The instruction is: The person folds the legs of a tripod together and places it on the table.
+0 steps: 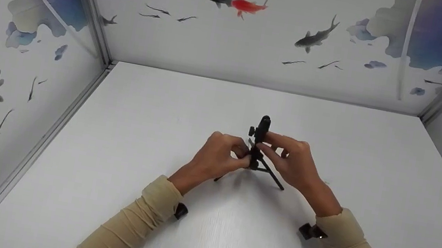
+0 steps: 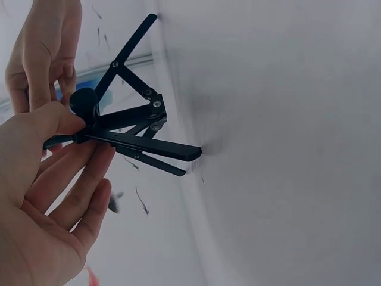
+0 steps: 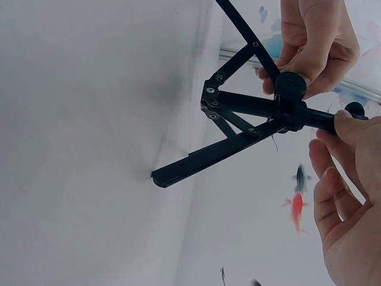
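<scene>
A small black tripod (image 1: 264, 126) stands upright on the white table, its legs spread and feet on the surface. My left hand (image 1: 215, 155) pinches it low down, around the hub where the legs join, with the thumb beside a round knob (image 2: 84, 101) in the left wrist view. Higher up, my right hand (image 1: 298, 166) holds the central column between thumb and fingers. The right wrist view shows the hinged braces (image 3: 209, 98) linking the legs to the column, and a second knob (image 3: 355, 109) near the column's upper end. Fingers partly hide the hub.
The white tabletop (image 1: 139, 101) is bounded by pale panels (image 1: 251, 52) printed with fish and leaves, at the back and both sides. Metal frame posts (image 1: 92, 8) stand at the corners. Dark wrist cameras (image 1: 310, 232) sit at both tan sleeves.
</scene>
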`<action>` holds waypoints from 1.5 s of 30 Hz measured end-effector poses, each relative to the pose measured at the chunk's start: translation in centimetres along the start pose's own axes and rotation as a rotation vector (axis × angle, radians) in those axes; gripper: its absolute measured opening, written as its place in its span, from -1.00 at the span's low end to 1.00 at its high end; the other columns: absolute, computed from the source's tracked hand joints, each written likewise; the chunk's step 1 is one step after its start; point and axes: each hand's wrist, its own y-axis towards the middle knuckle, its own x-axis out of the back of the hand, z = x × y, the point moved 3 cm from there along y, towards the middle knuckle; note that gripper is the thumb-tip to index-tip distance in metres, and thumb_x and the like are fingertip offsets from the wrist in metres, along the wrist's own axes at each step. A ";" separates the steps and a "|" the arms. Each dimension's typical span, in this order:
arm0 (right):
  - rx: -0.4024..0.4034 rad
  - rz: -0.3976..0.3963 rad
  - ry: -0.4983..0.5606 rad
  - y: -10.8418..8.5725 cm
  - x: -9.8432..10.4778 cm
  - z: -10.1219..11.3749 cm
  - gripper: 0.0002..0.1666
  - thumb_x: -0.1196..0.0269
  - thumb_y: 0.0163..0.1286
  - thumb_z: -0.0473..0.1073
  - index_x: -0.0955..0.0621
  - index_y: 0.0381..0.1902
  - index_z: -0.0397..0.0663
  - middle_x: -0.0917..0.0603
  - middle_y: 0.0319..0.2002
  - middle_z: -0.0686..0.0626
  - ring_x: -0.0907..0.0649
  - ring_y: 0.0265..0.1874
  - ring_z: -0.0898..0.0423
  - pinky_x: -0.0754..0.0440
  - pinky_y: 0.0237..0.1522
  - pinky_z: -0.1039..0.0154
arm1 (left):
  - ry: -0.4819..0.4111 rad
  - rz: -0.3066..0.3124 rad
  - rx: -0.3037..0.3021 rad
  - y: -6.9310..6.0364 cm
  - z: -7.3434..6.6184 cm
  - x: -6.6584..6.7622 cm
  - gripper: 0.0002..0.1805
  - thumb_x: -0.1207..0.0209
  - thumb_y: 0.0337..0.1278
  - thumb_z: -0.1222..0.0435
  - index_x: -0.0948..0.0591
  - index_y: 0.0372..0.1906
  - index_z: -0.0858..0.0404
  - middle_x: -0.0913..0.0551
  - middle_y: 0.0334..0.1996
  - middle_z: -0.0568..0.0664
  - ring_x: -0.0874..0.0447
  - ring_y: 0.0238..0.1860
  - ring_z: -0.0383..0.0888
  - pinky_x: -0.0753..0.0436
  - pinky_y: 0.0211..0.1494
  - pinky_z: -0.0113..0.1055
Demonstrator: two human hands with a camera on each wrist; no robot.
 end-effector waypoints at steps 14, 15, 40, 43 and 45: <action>-0.030 0.020 0.009 0.0 0.1 0.1 -0.61 -0.44 0.50 -0.20 -0.79 0.24 0.15 -0.90 -0.01 0.09 -0.87 -0.20 0.17 -0.60 -0.47 0.37 | -0.009 -0.029 -0.007 0.1 -0.3 0.2 -0.92 -0.39 0.26 0.34 -0.85 -0.22 0.22 -0.90 -0.39 -0.11 -0.89 -0.28 -0.34 -0.75 0.06 -0.27; -0.032 0.022 0.011 -0.1 0.1 0.1 -0.61 -0.44 0.50 -0.20 -0.79 0.24 0.15 -0.90 0.00 0.09 -0.87 -0.20 0.17 -0.60 -0.47 0.37 | -0.011 -0.030 -0.007 0.1 -0.3 0.2 -0.92 -0.39 0.26 0.34 -0.85 -0.22 0.22 -0.90 -0.39 -0.11 -0.89 -0.28 -0.34 -0.74 0.06 -0.27; -0.032 0.028 0.026 -0.1 0.3 0.1 -0.60 -0.44 0.50 -0.22 -0.79 0.24 0.17 -0.90 0.00 0.10 -0.86 -0.27 0.20 -0.60 -0.48 0.39 | -0.029 -0.093 -0.052 0.0 -0.6 0.3 -0.90 -0.38 0.30 0.37 -0.86 -0.17 0.22 -0.91 -0.36 -0.11 -0.89 -0.23 -0.33 -0.75 0.04 -0.27; -0.028 0.029 0.025 0.0 0.4 0.2 -0.60 -0.43 0.51 -0.22 -0.79 0.25 0.16 -0.90 0.01 0.09 -0.87 -0.27 0.18 -0.61 -0.48 0.39 | -0.042 -0.100 -0.056 0.0 -0.7 0.3 -0.90 -0.38 0.30 0.38 -0.85 -0.17 0.23 -0.91 -0.36 -0.10 -0.90 -0.23 -0.31 -0.77 0.01 -0.21; -0.026 0.030 0.024 0.0 0.4 0.1 -0.60 -0.43 0.51 -0.22 -0.78 0.25 0.15 -0.90 0.01 0.08 -0.87 -0.26 0.17 -0.61 -0.48 0.39 | -0.047 -0.102 -0.056 0.0 -0.7 0.4 -0.90 -0.38 0.30 0.38 -0.85 -0.17 0.23 -0.91 -0.36 -0.09 -0.90 -0.24 -0.30 -0.78 0.00 -0.18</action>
